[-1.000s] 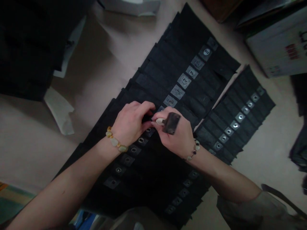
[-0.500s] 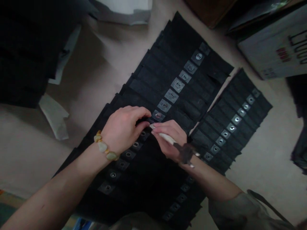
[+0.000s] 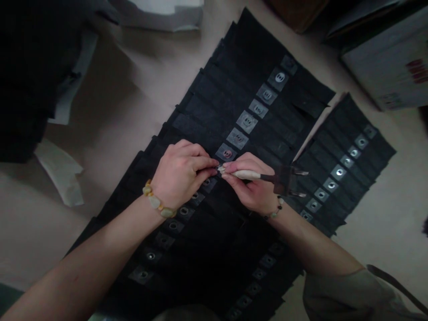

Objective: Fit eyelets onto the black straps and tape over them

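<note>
Rows of pale square patches with shell-like buttons or eyelets run along a black felt panel (image 3: 254, 58), and a narrower black panel (image 3: 347, 174) lies to its right. My left hand (image 3: 182, 176), with an amber-stone bracelet, has its fingers curled at the row beside a pinkish button patch (image 3: 227, 154); whatever they pinch is hidden. My right hand (image 3: 249, 185) is shut on a pale-handled hand tool (image 3: 245, 175). Its tip meets my left fingertips, and its dark, metal-pronged head sticks out to the right.
The panels lie on a beige surface (image 3: 110, 102). A cardboard box (image 3: 384, 58) stands at the upper right, a dark heap (image 3: 26, 76) at the upper left, and a white paper scrap (image 3: 58, 174) at the left. My sleeve (image 3: 341, 294) shows at the lower right.
The tool has swung from pointing down and right to lying nearly level, with its tip at my left fingertips. My hands have drawn closer together, and the view has shifted slightly.
</note>
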`<action>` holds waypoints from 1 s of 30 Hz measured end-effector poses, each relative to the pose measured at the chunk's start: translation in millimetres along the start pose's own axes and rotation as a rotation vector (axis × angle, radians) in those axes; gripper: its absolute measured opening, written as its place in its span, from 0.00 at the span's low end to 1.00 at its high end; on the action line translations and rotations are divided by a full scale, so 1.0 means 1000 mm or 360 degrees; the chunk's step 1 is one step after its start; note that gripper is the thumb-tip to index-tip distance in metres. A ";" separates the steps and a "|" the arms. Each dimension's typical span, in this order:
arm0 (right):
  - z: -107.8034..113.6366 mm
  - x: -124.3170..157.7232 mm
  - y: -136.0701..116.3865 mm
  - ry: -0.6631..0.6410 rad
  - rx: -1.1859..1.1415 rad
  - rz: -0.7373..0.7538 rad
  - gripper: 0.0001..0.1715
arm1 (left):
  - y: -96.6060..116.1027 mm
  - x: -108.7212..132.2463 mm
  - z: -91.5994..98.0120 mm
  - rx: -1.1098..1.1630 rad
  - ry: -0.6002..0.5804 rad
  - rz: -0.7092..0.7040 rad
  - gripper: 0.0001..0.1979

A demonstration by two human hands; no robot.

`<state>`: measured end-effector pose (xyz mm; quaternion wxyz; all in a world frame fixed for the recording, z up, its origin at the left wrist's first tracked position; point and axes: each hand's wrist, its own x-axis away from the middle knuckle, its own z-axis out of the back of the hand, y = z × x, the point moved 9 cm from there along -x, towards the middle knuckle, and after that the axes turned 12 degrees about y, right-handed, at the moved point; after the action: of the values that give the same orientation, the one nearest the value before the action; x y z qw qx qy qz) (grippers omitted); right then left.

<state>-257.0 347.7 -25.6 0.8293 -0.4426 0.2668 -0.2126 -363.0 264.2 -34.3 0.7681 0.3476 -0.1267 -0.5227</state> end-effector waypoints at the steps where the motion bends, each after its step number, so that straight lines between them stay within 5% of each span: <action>1: 0.001 0.000 0.000 0.0018 0.0001 0.0013 0.02 | 0.000 0.000 0.000 0.0004 0.0007 -0.0005 0.08; 24: -0.033 -0.017 -0.036 -0.0443 0.0888 0.0028 0.06 | -0.009 -0.003 0.003 -0.0022 -0.0105 0.0233 0.09; 30: -0.021 0.001 -0.024 -0.0194 0.0643 0.0005 0.06 | -0.007 -0.004 0.006 -0.0063 -0.0110 0.0234 0.08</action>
<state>-272.9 321.7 -15.7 0.9160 -0.2790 0.1689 -0.2334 -372.9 264.0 -33.4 0.8063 0.3039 -0.1680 -0.4788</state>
